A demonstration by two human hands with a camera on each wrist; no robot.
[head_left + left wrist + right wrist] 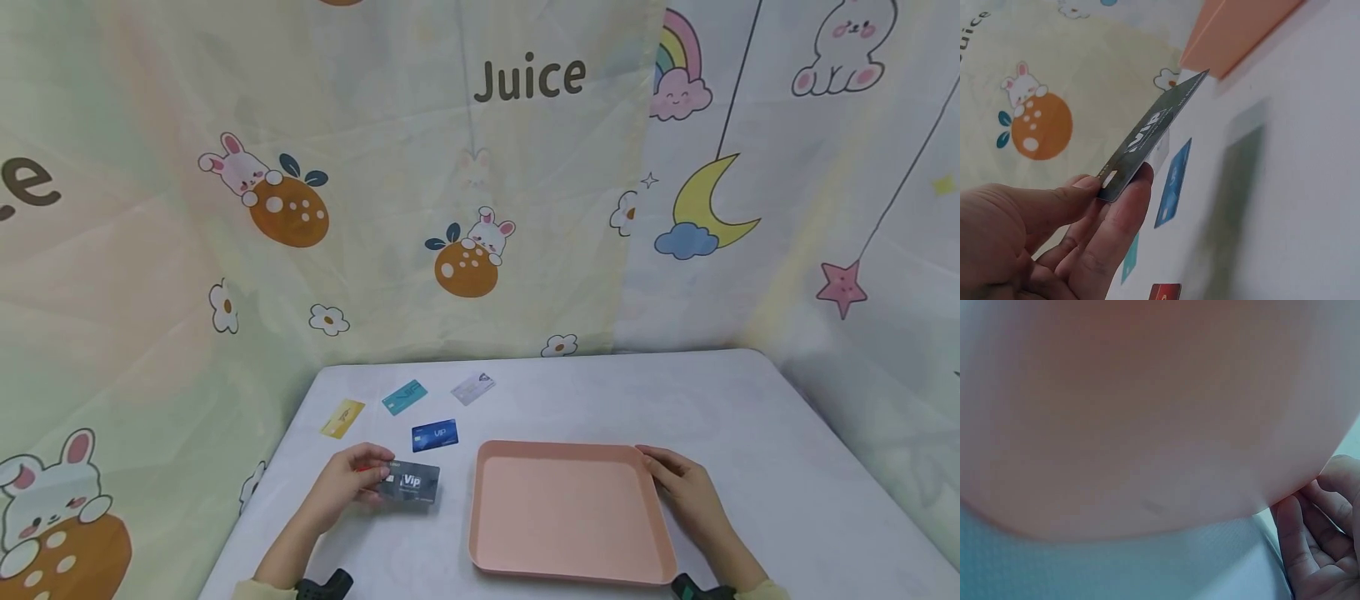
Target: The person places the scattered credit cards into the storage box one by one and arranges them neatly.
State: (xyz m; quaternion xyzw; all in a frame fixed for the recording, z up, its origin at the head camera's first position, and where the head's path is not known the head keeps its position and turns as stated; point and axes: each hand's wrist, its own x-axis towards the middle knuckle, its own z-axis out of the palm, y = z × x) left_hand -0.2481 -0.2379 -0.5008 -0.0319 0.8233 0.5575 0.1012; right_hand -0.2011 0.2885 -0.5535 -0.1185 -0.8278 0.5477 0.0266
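My left hand [352,479] pinches a dark grey VIP card [412,482] by one end, between thumb and fingers. In the left wrist view the card [1150,137] is raised above the table and casts a shadow. At its far right edge, a pink rectangular tray [570,508] is held by my right hand [686,483]. The right wrist view shows the thumb and fingers [1291,519] pinching the tray's rim. A red card [1165,292] lies near the left hand, mostly hidden behind it in the head view.
On the white table [750,433] beyond the left hand lie a yellow card [342,418], a teal card [405,397], a silver card [473,388] and a blue VIP card [435,435]. Printed fabric [390,250] hangs behind and beside the table.
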